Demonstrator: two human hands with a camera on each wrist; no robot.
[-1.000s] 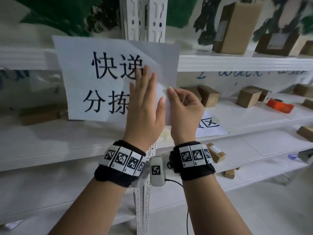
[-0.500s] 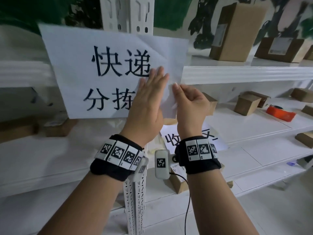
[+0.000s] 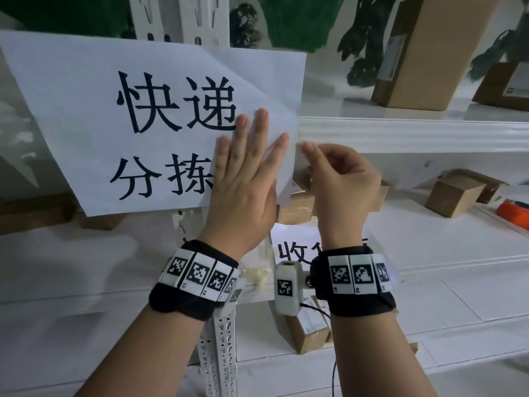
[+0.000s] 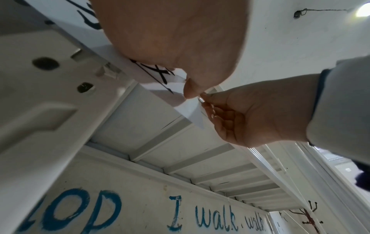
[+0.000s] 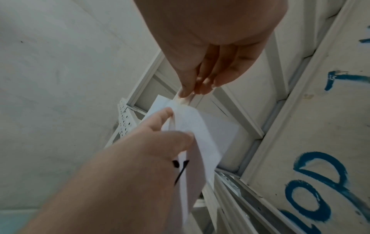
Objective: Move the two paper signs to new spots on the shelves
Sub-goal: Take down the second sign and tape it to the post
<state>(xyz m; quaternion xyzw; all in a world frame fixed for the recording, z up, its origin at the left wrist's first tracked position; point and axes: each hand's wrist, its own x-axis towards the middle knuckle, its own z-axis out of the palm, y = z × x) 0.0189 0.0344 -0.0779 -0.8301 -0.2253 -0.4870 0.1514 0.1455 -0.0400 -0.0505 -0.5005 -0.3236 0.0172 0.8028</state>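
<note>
Head view: large paper sign, flat white sheet with black characters, is held against the shelf upright. Left hand, fingers straight, presses its right part. Right hand, at 3 o'clock, pinches the sign's edge. Second paper sign lies on the shelf at 6 o'clock.

Left wrist view: right hand pinches the sheet's corner.

Right wrist view: same pinch; sheet creased.

Since a second ago, the sign sits higher and nearer.

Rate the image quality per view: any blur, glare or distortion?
Head view: the big sign is sharp, shelf edges bow from the wide lens, corners soft. Left wrist: the left hand looms large and soft, with lamp glare top right. Right wrist: evenly lit, the right hand slightly blurred.
</note>
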